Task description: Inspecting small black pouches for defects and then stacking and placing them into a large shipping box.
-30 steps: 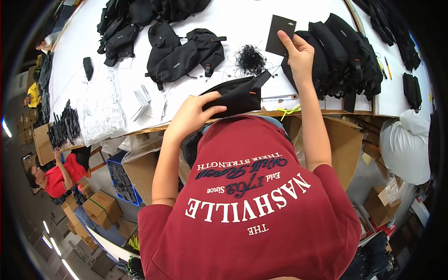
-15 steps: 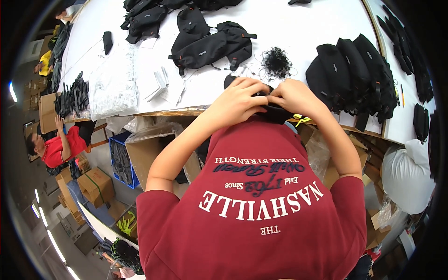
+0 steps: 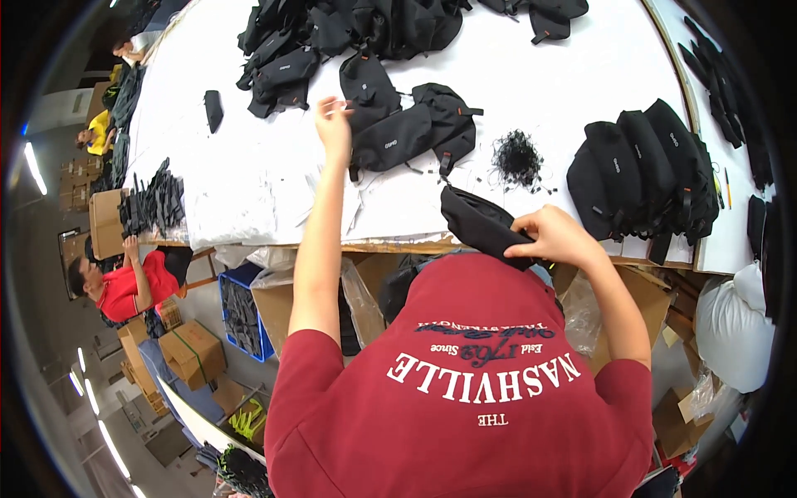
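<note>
My right hand (image 3: 552, 239) grips a black fabric pouch (image 3: 481, 222) at the near edge of the white table (image 3: 581, 91), just above my red shirt. My left hand (image 3: 333, 124) is stretched out over the table with its fingers apart and nothing in it. It hovers beside a group of black waist bags (image 3: 398, 133) lying in the table's middle, with some white paper sheets (image 3: 353, 203) below the forearm.
A pile of black bags (image 3: 332, 33) lies at the far side and a neat row of black bags (image 3: 647, 170) stands right. A tangle of black threads (image 3: 516, 158), a strap bundle (image 3: 154, 203), cardboard boxes (image 3: 195, 353), a blue crate (image 3: 241, 311) and a seated person (image 3: 124, 286) are around.
Both hands were together on the black pouch at the table edge. My left hand has let go and reached out to the far left; my right hand keeps the pouch.
</note>
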Action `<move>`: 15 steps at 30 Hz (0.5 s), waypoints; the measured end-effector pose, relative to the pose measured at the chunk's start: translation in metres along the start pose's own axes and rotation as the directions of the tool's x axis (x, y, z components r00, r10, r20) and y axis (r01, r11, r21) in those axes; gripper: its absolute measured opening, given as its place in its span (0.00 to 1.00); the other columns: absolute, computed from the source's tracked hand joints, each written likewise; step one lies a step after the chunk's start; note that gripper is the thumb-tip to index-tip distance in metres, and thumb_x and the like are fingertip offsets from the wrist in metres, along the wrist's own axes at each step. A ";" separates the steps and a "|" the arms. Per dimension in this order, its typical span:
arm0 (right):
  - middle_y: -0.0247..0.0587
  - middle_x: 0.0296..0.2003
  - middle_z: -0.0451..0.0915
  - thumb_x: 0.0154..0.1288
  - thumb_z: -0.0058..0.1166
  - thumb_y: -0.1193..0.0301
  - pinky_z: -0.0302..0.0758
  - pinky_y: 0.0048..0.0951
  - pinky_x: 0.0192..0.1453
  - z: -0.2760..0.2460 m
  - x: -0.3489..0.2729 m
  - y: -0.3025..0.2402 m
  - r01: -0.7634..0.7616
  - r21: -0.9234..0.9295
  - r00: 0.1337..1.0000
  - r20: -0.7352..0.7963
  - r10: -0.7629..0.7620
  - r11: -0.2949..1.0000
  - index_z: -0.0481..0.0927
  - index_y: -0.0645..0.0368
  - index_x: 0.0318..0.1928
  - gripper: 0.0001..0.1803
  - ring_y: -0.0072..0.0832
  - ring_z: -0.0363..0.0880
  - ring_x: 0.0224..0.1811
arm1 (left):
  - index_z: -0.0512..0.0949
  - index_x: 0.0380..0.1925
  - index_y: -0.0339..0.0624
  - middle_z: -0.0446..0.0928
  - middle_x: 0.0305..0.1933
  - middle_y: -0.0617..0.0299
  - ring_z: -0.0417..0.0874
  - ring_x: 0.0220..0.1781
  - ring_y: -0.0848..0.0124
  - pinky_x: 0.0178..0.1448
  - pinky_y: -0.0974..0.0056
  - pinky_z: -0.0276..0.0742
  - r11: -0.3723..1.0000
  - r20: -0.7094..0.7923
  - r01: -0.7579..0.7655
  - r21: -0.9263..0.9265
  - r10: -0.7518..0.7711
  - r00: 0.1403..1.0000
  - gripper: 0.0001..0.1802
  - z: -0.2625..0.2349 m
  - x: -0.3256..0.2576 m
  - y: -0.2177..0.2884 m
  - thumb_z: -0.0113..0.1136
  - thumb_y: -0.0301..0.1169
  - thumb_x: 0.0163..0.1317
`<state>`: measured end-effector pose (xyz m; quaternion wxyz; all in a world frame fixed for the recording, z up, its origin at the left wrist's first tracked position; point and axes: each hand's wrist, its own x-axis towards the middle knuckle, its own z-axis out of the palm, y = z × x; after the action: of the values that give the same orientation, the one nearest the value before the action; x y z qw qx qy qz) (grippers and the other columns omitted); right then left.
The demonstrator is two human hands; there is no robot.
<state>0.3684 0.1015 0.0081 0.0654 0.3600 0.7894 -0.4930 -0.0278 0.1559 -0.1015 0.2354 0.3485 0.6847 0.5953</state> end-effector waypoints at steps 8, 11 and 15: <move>0.45 0.14 0.74 0.50 0.64 0.61 0.69 0.33 0.25 -0.007 0.010 -0.007 -0.038 -0.007 0.990 -0.137 0.037 0.999 0.83 0.58 0.31 0.14 0.40 0.75 0.18 | 0.72 0.55 0.55 0.76 0.50 0.61 0.69 0.58 0.58 0.59 0.48 0.62 0.502 0.163 -0.243 0.830 0.198 0.967 0.26 -0.061 0.084 -0.119 0.61 0.31 0.53; 0.44 0.14 0.74 0.50 0.64 0.61 0.69 0.33 0.25 -0.014 0.016 -0.009 -0.065 -0.010 0.982 -0.177 0.062 0.998 0.83 0.58 0.30 0.13 0.40 0.74 0.17 | 0.77 0.50 0.57 0.77 0.48 0.64 0.71 0.55 0.59 0.59 0.51 0.62 0.403 0.216 -0.272 0.874 0.179 0.960 0.21 -0.063 0.087 -0.110 0.64 0.37 0.53; 0.44 0.13 0.74 0.51 0.64 0.63 0.69 0.34 0.23 -0.021 0.024 -0.015 0.015 -0.106 0.961 -0.272 -0.044 0.994 0.83 0.56 0.28 0.11 0.40 0.74 0.16 | 0.77 0.44 0.49 0.78 0.44 0.62 0.72 0.52 0.59 0.59 0.53 0.61 0.464 0.317 -0.383 0.799 0.216 0.923 0.18 -0.067 0.086 -0.100 0.67 0.31 0.51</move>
<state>0.3463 0.1275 0.0189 -0.0334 0.4090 0.8204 -0.3982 -0.1527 0.1730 -0.1790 -0.0153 0.5827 0.7913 0.1847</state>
